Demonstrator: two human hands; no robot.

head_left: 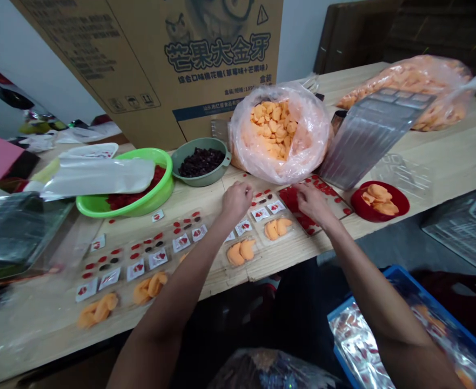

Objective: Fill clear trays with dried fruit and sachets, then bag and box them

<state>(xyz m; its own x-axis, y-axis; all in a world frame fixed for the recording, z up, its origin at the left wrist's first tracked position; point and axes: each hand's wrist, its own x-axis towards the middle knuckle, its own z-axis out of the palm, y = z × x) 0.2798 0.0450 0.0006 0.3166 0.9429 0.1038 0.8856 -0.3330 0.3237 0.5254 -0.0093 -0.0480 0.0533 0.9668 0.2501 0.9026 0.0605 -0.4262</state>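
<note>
My left hand hovers over the row of clear plastic trays, its fingers curled in a pinch. Whatever it may hold is too small to make out. Fingers bent together, my right hand reaches down onto a flat tray of red candy pieces; its fingertips are partly hidden. Between the hands lies a clear tray with red and dark pieces, white sachets and orange puffy candies. More trays run to the left, with similar sachets and orange candies.
Behind stand a green basin of red pieces, a grey-green bowl of dark pieces, a bag of orange candies and a cardboard box. To the right are stacked plastic trays and a red bowl. A blue crate sits below.
</note>
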